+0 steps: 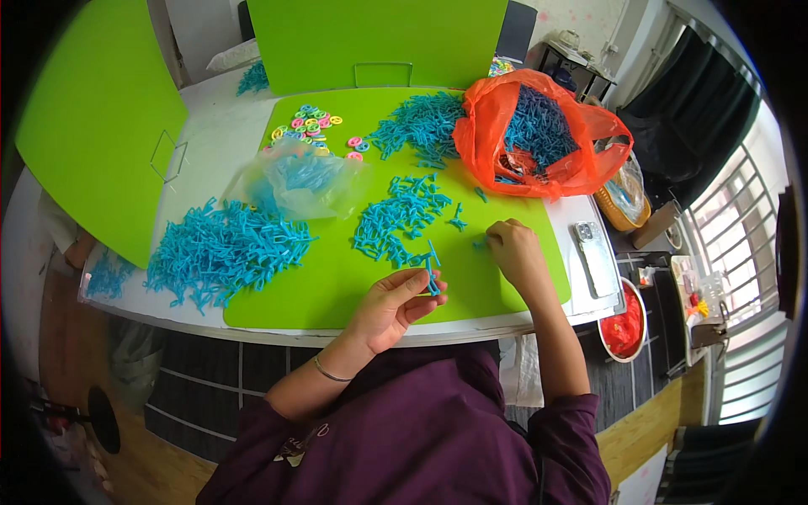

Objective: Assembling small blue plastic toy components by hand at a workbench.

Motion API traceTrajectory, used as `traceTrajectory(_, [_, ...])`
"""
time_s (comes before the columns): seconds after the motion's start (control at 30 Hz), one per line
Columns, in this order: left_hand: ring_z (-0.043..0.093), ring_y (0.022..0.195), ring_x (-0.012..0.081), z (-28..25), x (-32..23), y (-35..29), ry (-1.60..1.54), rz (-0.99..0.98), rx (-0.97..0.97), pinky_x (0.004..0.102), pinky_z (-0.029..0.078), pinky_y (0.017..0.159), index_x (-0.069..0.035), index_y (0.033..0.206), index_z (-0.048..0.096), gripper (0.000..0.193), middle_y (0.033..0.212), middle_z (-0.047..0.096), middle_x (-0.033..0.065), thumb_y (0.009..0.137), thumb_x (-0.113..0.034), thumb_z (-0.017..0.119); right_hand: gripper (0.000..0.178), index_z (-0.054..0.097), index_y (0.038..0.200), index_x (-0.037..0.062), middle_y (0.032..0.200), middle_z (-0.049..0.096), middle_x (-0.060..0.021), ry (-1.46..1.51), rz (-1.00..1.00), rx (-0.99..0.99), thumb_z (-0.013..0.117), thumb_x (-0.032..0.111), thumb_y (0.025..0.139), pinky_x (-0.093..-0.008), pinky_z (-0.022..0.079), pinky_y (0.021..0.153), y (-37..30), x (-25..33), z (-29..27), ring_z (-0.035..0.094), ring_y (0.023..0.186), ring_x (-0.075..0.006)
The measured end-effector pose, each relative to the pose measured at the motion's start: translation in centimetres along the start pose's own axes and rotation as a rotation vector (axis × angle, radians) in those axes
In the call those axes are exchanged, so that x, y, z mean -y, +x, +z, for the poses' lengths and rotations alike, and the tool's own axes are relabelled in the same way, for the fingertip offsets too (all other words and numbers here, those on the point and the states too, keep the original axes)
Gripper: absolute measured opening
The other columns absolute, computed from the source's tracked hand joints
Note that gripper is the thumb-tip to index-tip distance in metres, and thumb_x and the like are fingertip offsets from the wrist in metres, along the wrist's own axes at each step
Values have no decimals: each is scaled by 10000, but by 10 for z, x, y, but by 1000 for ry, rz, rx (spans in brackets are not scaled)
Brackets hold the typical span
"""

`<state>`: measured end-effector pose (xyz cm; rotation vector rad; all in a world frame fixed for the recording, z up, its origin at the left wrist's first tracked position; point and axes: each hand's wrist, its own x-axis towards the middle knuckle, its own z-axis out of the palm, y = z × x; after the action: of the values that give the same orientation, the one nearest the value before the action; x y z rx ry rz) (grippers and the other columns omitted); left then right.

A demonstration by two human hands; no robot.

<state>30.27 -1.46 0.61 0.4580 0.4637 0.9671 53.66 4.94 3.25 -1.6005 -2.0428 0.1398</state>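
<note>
Pinched between the thumb and fingers of my left hand (pixel 394 310) is a blue plastic piece (pixel 430 271), held upright near the table's front edge. My right hand (pixel 516 252) is to the right over the green mat (pixel 337 301), its fingers curled together. At those fingertips shows a small blue plastic part (pixel 481 244), mostly hidden by the hand. Ahead of my left hand spreads a loose group of blue pieces (pixel 396 220). One more piece (pixel 457 217) lies apart from it, between that group and my right hand.
A larger heap of blue parts (pixel 223 252) lies left, beside a clear bag (pixel 303 181). Pastel rings (pixel 311 118) and another blue pile (pixel 417 122) are farther back. At right stand an open red bag (pixel 589 164) of blue parts and a phone (pixel 594 257). Green panels (pixel 379 42) rise behind.
</note>
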Motion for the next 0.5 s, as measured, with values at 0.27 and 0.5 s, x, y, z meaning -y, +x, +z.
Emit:
traceTrajectory(0.27, [639,877,185,1,8,0,90,68,9,271,544,756,-38,1019,627,172,981,647,86,898,-139,559,148,625,973,-34,801,640,-69,1082,212,145,595,20,838,-243,491,644,-51,52,-13,602,694,-116])
traceTrajectory(0.5, [628,879,160,5,13,1,148,151,14,307,527,817,-28,1057,622,202,989,648,74,890,-129,572,141,618,964,-26,823,647,-80,1519,342,225,609,46,844,-246,501,633,-65,69,8,608,700,-132])
